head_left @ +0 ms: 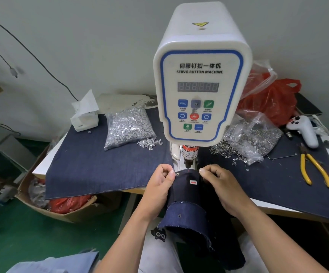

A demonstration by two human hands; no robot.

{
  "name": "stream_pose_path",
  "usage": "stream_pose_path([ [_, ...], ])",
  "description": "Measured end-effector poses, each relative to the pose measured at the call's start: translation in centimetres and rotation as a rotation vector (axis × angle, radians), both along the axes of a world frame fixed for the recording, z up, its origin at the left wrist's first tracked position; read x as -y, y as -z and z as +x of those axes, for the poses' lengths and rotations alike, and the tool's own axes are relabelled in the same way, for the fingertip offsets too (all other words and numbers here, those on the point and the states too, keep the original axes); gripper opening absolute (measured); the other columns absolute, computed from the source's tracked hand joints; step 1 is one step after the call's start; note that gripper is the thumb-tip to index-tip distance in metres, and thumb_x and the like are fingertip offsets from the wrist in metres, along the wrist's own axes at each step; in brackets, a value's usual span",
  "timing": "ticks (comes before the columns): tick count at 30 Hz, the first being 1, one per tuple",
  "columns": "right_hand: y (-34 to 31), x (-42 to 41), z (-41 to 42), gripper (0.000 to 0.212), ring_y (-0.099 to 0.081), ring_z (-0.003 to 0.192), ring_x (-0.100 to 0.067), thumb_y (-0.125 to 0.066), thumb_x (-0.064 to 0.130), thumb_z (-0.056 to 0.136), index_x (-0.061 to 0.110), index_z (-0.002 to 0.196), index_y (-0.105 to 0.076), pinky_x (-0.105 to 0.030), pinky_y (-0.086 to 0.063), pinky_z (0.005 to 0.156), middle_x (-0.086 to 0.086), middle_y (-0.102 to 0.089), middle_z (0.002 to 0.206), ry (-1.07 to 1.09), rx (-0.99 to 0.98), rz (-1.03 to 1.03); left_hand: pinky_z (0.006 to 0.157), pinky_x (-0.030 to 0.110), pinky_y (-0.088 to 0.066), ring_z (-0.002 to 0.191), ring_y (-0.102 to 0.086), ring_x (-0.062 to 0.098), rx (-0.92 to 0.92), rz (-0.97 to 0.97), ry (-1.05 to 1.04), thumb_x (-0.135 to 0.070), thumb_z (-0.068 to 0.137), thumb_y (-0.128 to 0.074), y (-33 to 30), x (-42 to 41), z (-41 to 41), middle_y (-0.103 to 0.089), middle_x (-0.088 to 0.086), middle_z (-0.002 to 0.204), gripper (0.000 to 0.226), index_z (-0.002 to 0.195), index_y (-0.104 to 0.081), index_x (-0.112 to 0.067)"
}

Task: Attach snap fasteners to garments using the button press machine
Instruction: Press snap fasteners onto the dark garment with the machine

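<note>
Dark denim garment [187, 194] stretched at lower centre of the frame, just beneath the punch of the white servo button machine [201, 79]. Left hand [159, 186] pinching the garment's upper left corner, thumb and curled fingers [172, 174] closed on the fabric edge right beside an already-set silver snap fastener [177, 174]. Right hand [220, 184] gripping the upper right corner, fingers [203, 171] curled over the cloth edge. Fabric held taut between the two hands, a small red-and-white label [193, 182] lying between them and a tiny red light spot on the cloth near the top edge. Second snap [179, 215] visible lower down on a folded, frayed flap that hangs toward the bottom of the frame.

Blue cloth covering the table [100, 164]. Clear bag of silver fastener caps [128, 127] left of the machine, a few spilled beside it. Bag of ring-shaped snap parts [248, 138] to the right, some scattered loose. Yellow-handled pliers [315, 168] at right edge, tissue box [84, 117] at centre left, red plastic bag [274, 99] at upper right.
</note>
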State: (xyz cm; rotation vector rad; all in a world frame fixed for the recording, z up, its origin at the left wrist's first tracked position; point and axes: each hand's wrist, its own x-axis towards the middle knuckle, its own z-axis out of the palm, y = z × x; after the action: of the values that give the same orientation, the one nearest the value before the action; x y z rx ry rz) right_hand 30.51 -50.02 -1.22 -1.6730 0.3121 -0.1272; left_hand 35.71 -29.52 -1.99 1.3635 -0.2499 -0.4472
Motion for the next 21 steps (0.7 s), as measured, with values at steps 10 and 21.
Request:
stream_pose_path([
  [10, -0.9, -0.4, -0.4, 0.035, -0.054, 0.072, -0.002, -0.067, 0.055, 0.077, 0.021, 0.079, -0.072, -0.028, -0.043, 0.077, 0.015, -0.061, 0.076, -0.006, -0.011, 0.002, 0.073, 0.036, -0.047, 0.081, -0.054, 0.022, -0.063, -0.04, -0.001, -0.03, 0.103, -0.059, -0.9, 0.1, -0.3, -0.057, 0.013, 0.093, 0.01, 0.093, -0.06, -0.027],
  [21, -4.9, -0.8, -2.9, 0.016, -0.055, 0.069, 0.006, -0.07, 0.026, 0.097, 0.023, 0.082, -0.075, -0.008, -0.04, 0.07, 0.016, -0.065, 0.081, -0.245, 0.03, -0.195, 0.086, 0.032, -0.045, 0.091, -0.059, 0.01, 0.191, 0.312, 0.147, -0.04, 0.097, -0.053, -4.0, -1.6, -1.8, -0.067, -0.006, 0.094, 0.024, 0.091, -0.07, -0.024],
])
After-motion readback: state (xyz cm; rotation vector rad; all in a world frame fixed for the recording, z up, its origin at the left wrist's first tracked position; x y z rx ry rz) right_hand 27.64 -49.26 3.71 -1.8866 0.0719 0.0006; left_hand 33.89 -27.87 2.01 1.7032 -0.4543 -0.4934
